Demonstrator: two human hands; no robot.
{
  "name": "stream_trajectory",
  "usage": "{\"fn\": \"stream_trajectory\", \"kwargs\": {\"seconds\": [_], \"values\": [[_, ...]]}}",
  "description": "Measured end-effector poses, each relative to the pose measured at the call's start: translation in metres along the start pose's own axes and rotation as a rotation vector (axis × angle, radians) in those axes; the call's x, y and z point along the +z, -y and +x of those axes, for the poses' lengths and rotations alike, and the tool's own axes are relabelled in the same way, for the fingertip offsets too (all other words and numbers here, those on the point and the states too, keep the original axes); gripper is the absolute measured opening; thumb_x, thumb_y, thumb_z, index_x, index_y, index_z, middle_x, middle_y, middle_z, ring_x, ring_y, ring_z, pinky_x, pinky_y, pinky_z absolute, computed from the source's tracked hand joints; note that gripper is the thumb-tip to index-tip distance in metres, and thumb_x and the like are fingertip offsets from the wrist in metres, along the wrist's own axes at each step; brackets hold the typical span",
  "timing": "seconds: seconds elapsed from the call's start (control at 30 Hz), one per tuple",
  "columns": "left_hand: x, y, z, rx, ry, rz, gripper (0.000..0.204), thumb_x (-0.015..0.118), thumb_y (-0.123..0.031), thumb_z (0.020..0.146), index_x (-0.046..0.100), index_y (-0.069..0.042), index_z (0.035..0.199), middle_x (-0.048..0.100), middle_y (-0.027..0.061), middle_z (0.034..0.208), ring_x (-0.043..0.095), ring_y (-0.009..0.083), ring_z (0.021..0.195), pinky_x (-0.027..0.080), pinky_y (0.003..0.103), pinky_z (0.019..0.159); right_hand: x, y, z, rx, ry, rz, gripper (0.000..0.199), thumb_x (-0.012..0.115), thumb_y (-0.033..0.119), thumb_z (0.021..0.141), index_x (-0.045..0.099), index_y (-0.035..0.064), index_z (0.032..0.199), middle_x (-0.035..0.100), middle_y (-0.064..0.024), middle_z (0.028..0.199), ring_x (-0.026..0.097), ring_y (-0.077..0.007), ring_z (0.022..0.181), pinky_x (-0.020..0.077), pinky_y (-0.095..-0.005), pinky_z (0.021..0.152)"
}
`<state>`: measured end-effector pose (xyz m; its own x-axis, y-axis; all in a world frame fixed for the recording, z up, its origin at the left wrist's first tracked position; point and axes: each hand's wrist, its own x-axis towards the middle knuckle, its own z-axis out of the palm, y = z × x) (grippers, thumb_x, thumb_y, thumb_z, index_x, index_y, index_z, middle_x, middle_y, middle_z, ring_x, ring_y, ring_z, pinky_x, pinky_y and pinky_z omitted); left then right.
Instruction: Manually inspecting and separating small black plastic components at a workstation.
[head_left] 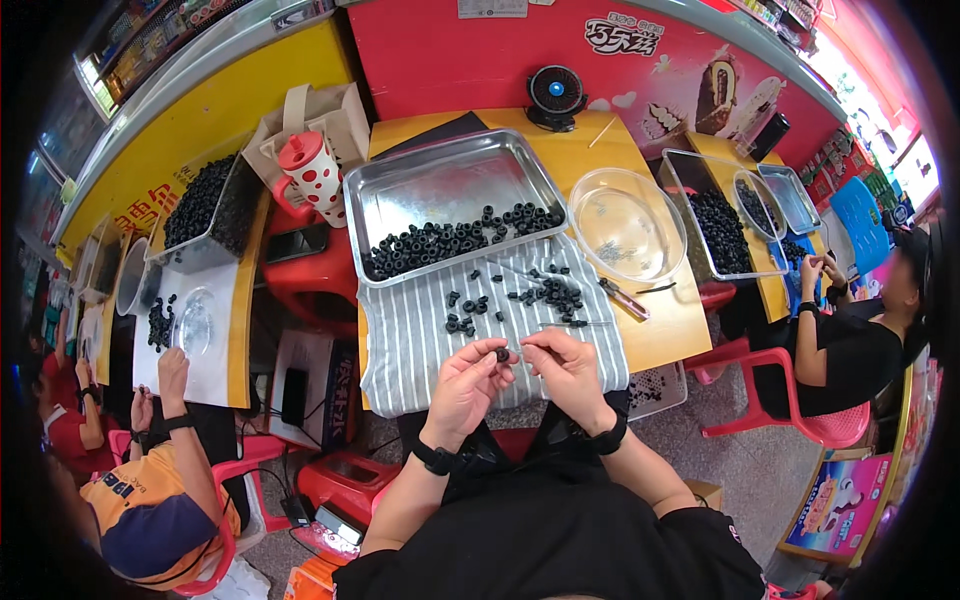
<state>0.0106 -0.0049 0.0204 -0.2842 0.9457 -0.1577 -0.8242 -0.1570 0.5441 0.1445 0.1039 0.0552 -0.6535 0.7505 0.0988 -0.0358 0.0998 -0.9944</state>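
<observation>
Over the near edge of a grey striped cloth [400,345], my left hand [468,385] pinches a small black ring-shaped part [502,354] between thumb and fingers. Just right of it, my right hand [566,368] is closed in a pinch, its fingertips close to the part; what they hold is too small to make out. Loose black parts [555,295] lie scattered on the cloth beyond my hands. Behind them, a metal tray [450,165] holds many more along its near side. A screwdriver-like tool with a dark red handle [624,298] rests right of the cloth.
A round clear plastic bowl [625,262] stands right of the tray, a small black fan [556,95] behind. A spotted cup [318,180] and phone [297,243] sit on a red stool at left. Co-workers sit at tables left [160,500] and right [850,340], near bins of black parts.
</observation>
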Motion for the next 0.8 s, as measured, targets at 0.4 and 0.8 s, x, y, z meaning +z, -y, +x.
{"fn": "stream_trajectory", "kwargs": {"seconds": [0.4, 0.8], "values": [[0.015, 0.013, -0.011, 0.056, -0.039, 0.146, 0.030, 0.052, -0.004, 0.099, 0.058, 0.006, 0.127, 0.067, 0.0129, 0.109, 0.065, 0.0162, 0.089, 0.053, 0.029, 0.082, 0.012, 0.005, -0.010, -0.334, -0.066, -0.283, 0.015, 0.065, -0.008, 0.083, 0.069, -0.0023, 0.096, 0.059, -0.0096, 0.074, 0.058, -0.0177, 0.063, 0.0427, -0.0276, 0.055], [0.002, 0.020, -0.011, -0.007, -0.056, 0.005, 0.033, 0.055, 0.000, 0.096, 0.058, 0.004, 0.129, 0.067, 0.0107, 0.112, 0.064, 0.0148, 0.092, 0.053, 0.028, 0.085, 0.012, 0.005, -0.017, -0.574, -0.015, -0.703, 0.022, 0.066, -0.005, 0.078, 0.067, -0.0010, 0.100, 0.057, -0.0117, 0.076, 0.060, -0.0281, 0.064, 0.0467, -0.0359, 0.054]]}}
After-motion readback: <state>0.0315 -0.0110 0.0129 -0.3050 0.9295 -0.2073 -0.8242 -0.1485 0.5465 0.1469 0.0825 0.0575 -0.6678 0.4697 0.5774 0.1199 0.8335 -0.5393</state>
